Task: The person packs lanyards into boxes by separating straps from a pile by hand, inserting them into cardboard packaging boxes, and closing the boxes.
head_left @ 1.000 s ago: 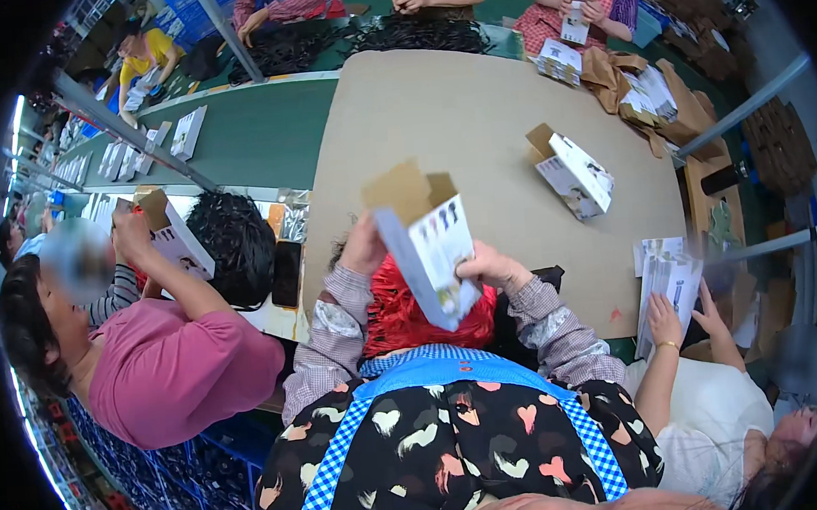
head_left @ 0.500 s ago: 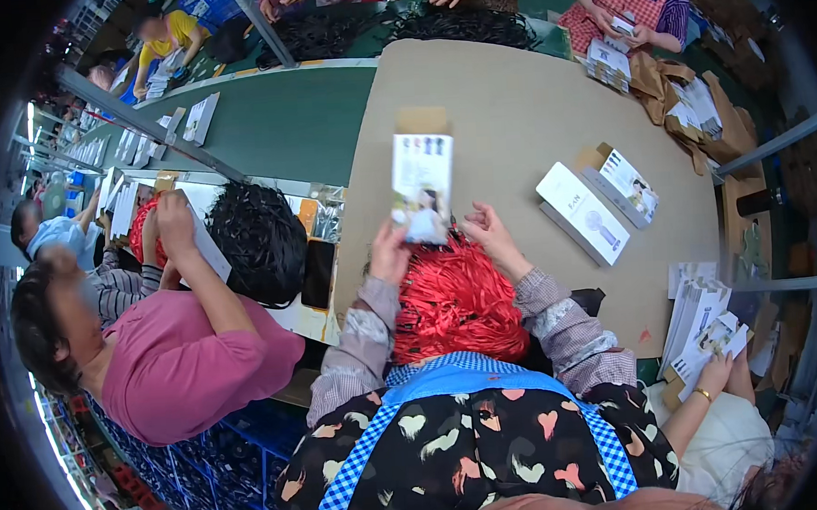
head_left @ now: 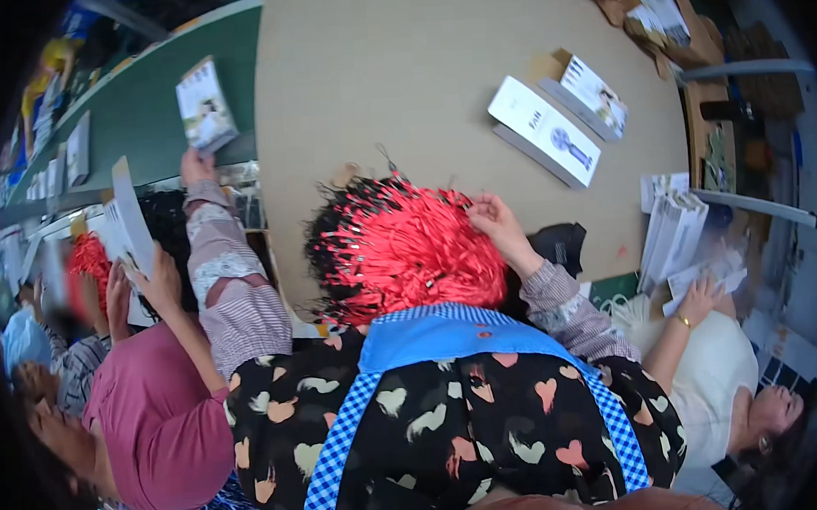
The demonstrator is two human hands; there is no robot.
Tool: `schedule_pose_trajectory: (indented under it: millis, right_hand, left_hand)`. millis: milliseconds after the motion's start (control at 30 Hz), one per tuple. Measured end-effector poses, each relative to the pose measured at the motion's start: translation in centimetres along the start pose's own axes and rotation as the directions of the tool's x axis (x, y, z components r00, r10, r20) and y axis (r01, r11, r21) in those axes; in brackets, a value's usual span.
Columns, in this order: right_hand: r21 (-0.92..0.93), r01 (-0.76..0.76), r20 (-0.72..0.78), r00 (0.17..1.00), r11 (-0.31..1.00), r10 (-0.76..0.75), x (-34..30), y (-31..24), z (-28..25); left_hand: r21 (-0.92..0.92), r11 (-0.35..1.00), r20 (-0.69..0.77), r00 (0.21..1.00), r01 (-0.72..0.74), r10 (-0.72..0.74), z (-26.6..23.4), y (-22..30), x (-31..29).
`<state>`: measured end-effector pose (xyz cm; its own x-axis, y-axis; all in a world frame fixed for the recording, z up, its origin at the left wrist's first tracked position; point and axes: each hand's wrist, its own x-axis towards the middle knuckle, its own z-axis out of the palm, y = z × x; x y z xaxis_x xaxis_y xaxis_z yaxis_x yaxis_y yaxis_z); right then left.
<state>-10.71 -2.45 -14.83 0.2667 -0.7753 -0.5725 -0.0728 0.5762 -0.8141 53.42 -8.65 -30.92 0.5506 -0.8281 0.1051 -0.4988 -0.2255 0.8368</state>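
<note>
My left hand point(head_left: 198, 164) reaches out to the left with its fingers at the lower end of a white printed box point(head_left: 205, 109). That box is over the green conveyor belt point(head_left: 156, 102); whether it rests on the belt, I cannot tell. In front of my chest lies a big bundle of shiny red straps point(head_left: 418, 254) with black ends and small metal pieces. My right hand point(head_left: 495, 223) is at the bundle's right edge, its fingers bent together. What its fingertips pinch is too small to make out.
On the brown tabletop point(head_left: 362, 82) lie a white box with a fan picture point(head_left: 545, 132) and an open-ended box point(head_left: 590, 96). A person in pink point(head_left: 161, 388) sits at my left; another in white point(head_left: 701, 378) handles boxes at my right. Brown paper bags point(head_left: 664, 15) stand far right.
My left hand has carried the white box from above the red straps leftward to the belt. My right hand has closed its fingers near the straps. The view has shifted.
</note>
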Motion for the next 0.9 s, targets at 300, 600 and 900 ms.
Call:
schedule_pose_trajectory:
  millis: [300, 600, 900]
  right_hand:
    - [-0.535, 0.228, 0.019, 0.966, 0.814, -0.258, -3.4, 2.1, 0.3]
    - [-0.795, 0.408, 0.164, 0.858, 0.45, -0.487, -4.9, 2.2, -0.7]
    - [-0.599, 0.621, 0.115, 0.692, 0.506, -0.713, -11.3, -7.5, -0.4]
  left_hand:
    - [-0.254, 0.898, -0.53, 0.725, 0.36, -0.441, 7.2, 6.9, -4.4]
    - [-0.58, 0.772, 0.028, 0.953, 0.261, -0.301, 10.9, 24.3, -18.6]
    - [-0.601, 0.729, 0.653, 0.726, 0.326, 0.214, 12.0, 41.8, -28.9]
